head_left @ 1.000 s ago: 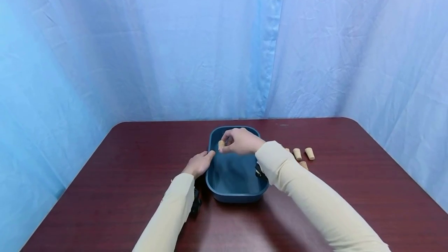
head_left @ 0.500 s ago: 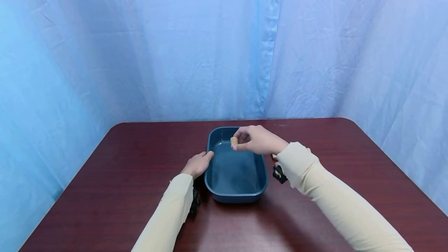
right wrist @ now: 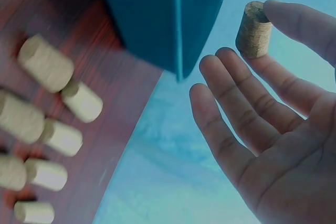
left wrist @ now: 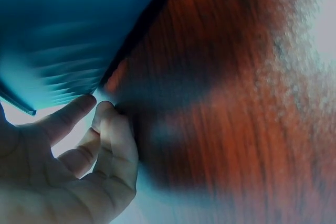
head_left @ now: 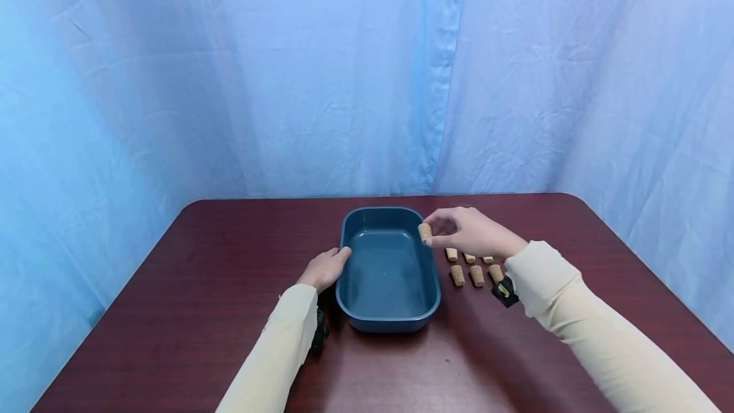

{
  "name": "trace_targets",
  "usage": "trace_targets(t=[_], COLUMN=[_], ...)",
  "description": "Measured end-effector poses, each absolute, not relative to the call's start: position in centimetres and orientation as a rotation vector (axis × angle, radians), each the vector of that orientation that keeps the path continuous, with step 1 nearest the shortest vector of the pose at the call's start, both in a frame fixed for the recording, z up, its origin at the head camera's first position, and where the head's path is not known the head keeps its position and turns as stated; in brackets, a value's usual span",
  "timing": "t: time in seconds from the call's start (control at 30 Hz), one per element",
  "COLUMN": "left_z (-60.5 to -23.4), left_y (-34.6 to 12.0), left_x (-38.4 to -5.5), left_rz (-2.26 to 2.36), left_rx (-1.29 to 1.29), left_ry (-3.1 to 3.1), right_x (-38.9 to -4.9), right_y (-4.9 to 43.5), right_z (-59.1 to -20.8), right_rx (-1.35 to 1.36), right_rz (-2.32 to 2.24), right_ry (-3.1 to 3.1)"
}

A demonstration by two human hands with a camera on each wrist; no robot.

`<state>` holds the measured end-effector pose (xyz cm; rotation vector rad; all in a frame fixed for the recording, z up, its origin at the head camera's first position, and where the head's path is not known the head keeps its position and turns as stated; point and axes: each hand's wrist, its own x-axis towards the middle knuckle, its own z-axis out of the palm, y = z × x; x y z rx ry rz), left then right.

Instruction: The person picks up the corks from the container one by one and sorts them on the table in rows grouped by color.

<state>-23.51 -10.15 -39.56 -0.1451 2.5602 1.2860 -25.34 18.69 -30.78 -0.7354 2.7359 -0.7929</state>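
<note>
A deep blue rectangular bin point(head_left: 387, 322) stands on the table. My left hand point(head_left: 325, 271) holds its left side, the thumb over the rim; in the left wrist view the fingers point(left wrist: 118, 135) lie against the outer wall near the bottom. My right hand point(head_left: 478, 231) pinches a tapered cork stopper point(head_left: 425, 232) between thumb and index finger, above the bin's right rim. In the right wrist view that cork point(right wrist: 253, 32) is upright, and the other fingers are spread loosely. Several more cork stoppers point(head_left: 477, 275) lie in two rows right of the bin, partly hidden by my right hand.
The dark red wooden table point(head_left: 229, 311) extends on both sides of the bin. Pale blue curtains point(head_left: 321, 81) hang behind it and at the sides. A small black device point(head_left: 505, 291) sits under my right wrist.
My right hand has moved right with the cork, from over the bin's left part to its right rim. More corks on the table are now uncovered. The left hand stays at the bin.
</note>
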Motion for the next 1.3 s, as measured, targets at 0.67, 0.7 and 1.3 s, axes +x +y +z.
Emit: trace_targets(t=[0.67,0.7,1.3], left_z=[-39.3,-39.3,-39.3], left_y=[-10.1,-10.1,-10.1], left_x=[-23.1,-23.2,-23.1], left_rz=[1.296,1.296,1.304], left_rx=[-0.141,-0.143,-0.158], left_ry=[2.555,2.556,2.555], right_x=[-24.0,-23.9,-23.4], right_y=[28.5,28.8,32.7], right_z=[-33.4,-33.6,-37.9], right_rx=[-0.606,-0.604,-0.59], right_rz=[-0.713,-0.713,-0.556], right_ry=[2.85,2.856,2.969])
